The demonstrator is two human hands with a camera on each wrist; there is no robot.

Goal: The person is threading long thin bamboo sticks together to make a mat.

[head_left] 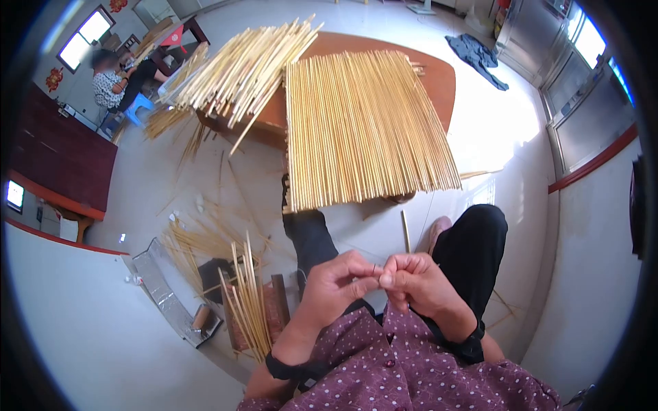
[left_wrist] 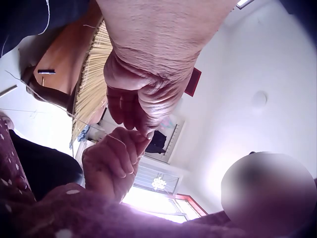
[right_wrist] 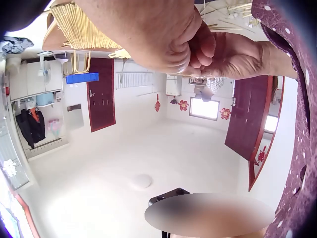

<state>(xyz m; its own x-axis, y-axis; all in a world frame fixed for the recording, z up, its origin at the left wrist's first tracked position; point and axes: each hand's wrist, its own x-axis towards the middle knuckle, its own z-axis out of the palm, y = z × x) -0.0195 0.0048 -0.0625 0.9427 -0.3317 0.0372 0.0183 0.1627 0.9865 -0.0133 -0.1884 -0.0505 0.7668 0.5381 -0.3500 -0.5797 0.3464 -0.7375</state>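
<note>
My left hand point(head_left: 341, 282) and right hand point(head_left: 419, 282) meet in front of my shirt, fingertips touching, with thumbs and forefingers pinched together. A thin pale thread point(left_wrist: 74, 117) runs across the left wrist view to the right hand's fingers. The piece between the fingertips is mostly hidden by them. Beyond the hands, a flat mat of straw-coloured sticks point(head_left: 363, 130), laid side by side, rests on a brown table point(head_left: 439, 85) and overhangs its near edge. In the right wrist view the fingers are curled in close together.
Loose sticks point(head_left: 247, 68) are heaped at the table's left. More sticks point(head_left: 250, 308) stand in a holder by my left leg, near a silvery box point(head_left: 161, 288). Scattered sticks lie on the floor. Another person point(head_left: 113, 85) sits at the far left. Dark clothing point(head_left: 473, 55) lies on the floor.
</note>
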